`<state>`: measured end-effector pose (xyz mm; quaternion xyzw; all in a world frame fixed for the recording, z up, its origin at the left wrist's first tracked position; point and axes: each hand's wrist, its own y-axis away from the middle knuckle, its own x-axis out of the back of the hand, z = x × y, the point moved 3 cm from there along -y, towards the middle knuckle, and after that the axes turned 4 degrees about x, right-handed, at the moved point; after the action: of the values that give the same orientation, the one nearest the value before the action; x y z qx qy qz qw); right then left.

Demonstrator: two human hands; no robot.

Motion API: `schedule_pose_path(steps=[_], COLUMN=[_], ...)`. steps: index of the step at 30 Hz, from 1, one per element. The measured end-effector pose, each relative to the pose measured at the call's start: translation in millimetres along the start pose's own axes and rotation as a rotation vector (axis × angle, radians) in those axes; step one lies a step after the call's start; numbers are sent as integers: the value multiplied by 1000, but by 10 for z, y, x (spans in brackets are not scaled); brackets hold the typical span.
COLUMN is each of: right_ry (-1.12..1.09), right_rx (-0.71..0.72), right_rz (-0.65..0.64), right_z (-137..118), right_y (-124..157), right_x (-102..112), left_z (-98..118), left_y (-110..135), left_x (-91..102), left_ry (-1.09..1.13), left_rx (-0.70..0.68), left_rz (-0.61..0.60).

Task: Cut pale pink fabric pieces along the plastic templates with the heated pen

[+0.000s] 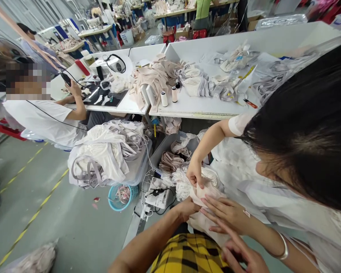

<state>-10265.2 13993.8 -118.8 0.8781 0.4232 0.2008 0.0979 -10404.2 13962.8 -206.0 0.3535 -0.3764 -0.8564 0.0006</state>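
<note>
In the lower middle lies a pale pink piece of fabric (203, 220), with folds partly covered by several hands. My left hand (188, 209) grips its left edge, fingers closed and partly hidden in the cloth. From the lower right comes my right hand (241, 252), its index finger stretched out over the fabric and the other fingers loosely bent; it holds nothing. A co-worker's hand (195, 172) pinches the top of the same cloth. The co-worker's other hand (230, 214) lies flat across it, fingers spread, close to my index finger.
White lacy garments (102, 151) are heaped on a clear bin at left, above a blue basket (123, 197) of scraps. A grey bin (170, 146) holds folded pieces. Thread spools (164, 99) and orange-handled snips (250, 103) rest on the white table (193, 110). Another person sits left.
</note>
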Motion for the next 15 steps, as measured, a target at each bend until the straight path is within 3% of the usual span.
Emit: schedule_pose_path(steps=[3,5,8,12,15], right_ry=[-53,-142,-282,-399,-471], right_rx=[-44,-125,-200,-172,-172], right_rz=[66,93,59,-35,-15], right_z=[-113,-208,-308,-347,-370], right_y=[290,310,125,-143,-226], right_x=[-251,-343,-369,-380,-424], left_z=[-21,-18,-11,-27,-43], left_y=[-25,-24,-8,-14,-33], left_x=[15,17,20,54,81], left_ry=[5,5,-1,-14,-22], left_rx=[13,17,21,0,-18], left_rz=[16,15,4,18,35])
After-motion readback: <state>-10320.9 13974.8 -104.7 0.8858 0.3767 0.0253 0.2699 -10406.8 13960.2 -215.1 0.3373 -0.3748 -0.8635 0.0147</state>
